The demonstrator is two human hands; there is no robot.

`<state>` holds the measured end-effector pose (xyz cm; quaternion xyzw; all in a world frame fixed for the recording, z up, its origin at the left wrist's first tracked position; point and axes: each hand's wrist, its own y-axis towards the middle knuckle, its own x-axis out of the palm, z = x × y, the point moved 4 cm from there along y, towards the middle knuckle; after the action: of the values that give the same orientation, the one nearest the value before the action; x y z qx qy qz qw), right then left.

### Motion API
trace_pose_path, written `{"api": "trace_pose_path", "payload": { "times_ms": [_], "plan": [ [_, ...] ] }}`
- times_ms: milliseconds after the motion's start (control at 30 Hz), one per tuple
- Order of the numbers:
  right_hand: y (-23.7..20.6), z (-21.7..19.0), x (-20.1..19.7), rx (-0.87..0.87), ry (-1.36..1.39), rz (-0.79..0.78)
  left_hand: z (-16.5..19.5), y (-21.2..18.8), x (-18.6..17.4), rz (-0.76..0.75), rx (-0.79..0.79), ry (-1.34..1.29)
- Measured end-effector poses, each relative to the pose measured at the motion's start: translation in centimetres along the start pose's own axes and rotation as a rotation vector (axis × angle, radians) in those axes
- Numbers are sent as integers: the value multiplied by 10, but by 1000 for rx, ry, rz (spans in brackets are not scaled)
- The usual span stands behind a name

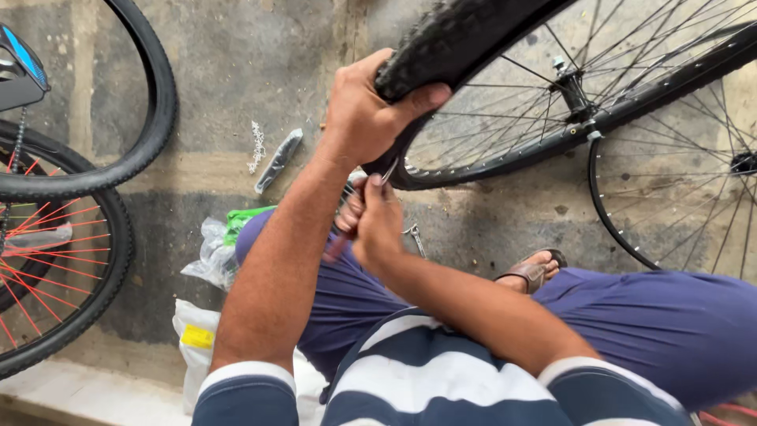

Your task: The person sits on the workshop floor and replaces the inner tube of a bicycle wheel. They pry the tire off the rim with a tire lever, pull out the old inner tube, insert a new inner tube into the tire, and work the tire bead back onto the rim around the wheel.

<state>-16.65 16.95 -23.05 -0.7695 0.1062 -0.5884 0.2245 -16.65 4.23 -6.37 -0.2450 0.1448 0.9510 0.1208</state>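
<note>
While your left hand [364,110] clamps over the knobby black tyre [457,35] at the top centre of the frame, thumb pressed on the tread and fingers wrapped round its edge, your right hand [372,225] sits just below it, pinched closed on a thin metal tyre lever [389,171] whose tip points up to where tyre meets rim. The tyre belongs to a spoked wheel [583,102] filling the upper right, its black rim [505,158] running just beside your knuckles. A second bare rim [623,229] lies at the right edge. On the concrete floor [236,63], a chain [257,146] and a black wrapped part [277,160] lie left of your left forearm, with plastic bags [209,252] below them. A red-spoked wheel [55,244] occupies the left side.
</note>
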Motion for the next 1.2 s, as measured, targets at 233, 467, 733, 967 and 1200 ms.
{"api": "trace_pose_path", "payload": {
  "times_ms": [233,467,733,967,1200],
  "plan": [
    [24,3,-14,-138,-229,-102,6,13,7,-199,-81,-211],
    [10,-42,-99,-535,-2075,-325,9,-2,8,-32,94,-47],
    [-2,-97,-123,-883,-2019,-205,14,-32,19,361,256,167],
    [20,-102,-68,-662,-1768,-338,5,-42,28,409,284,214],
    [-14,-106,-17,-597,-1475,-183,59,-32,-15,71,466,64]
  ]
}}
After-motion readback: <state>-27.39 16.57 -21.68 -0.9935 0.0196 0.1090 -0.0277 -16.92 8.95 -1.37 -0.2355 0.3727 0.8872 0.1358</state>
